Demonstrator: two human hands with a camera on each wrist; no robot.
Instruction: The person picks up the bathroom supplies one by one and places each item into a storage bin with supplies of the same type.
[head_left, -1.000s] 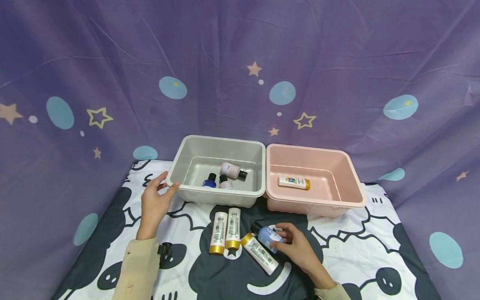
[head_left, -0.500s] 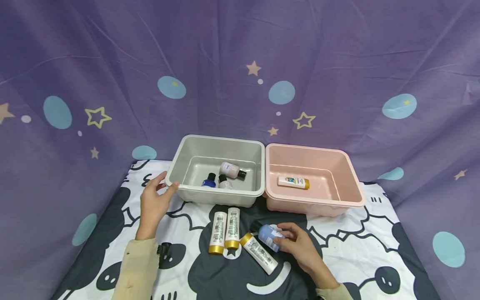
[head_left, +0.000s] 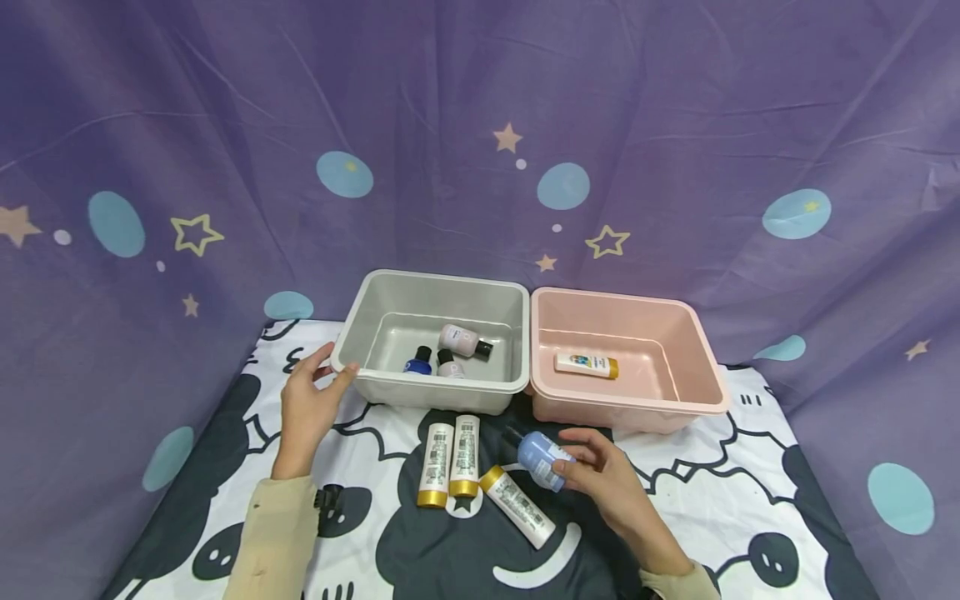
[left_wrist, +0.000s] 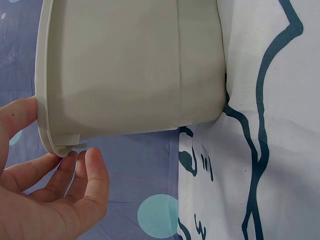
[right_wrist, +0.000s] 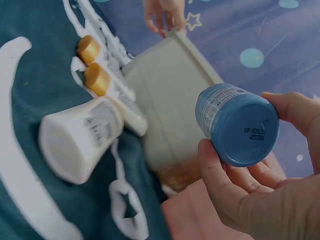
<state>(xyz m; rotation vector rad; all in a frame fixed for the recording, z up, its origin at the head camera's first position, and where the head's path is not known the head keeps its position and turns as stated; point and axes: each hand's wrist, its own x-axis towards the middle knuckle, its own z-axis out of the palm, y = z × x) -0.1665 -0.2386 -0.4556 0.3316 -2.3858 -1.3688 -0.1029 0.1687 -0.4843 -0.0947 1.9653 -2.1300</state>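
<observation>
A light blue bottle [head_left: 542,458] with a dark cap is pinched in my right hand [head_left: 618,492], above the cloth in front of the bins; the right wrist view shows the base of this bottle [right_wrist: 245,131] held between thumb and fingers [right_wrist: 265,195]. My left hand [head_left: 309,412] grips the front left corner of the grey bin [head_left: 435,387]. In the left wrist view the thumb of this hand [left_wrist: 55,200] lies on the rim of the bin [left_wrist: 44,100], with the fingers beneath. Inside the grey bin lie a dark blue bottle [head_left: 418,365] and two pale pink ones [head_left: 459,340].
A pink bin [head_left: 630,404] stands against the grey bin's right side, holding a white tube [head_left: 585,365] with a gold cap. Two white tubes [head_left: 465,454] lie side by side before the grey bin, and another [head_left: 521,510] lies slanted to their right, below the held bottle.
My right hand has raised the light blue bottle off the cloth, away from the slanted tube and slightly toward the bins. My left hand has stayed on the grey bin's corner.
</observation>
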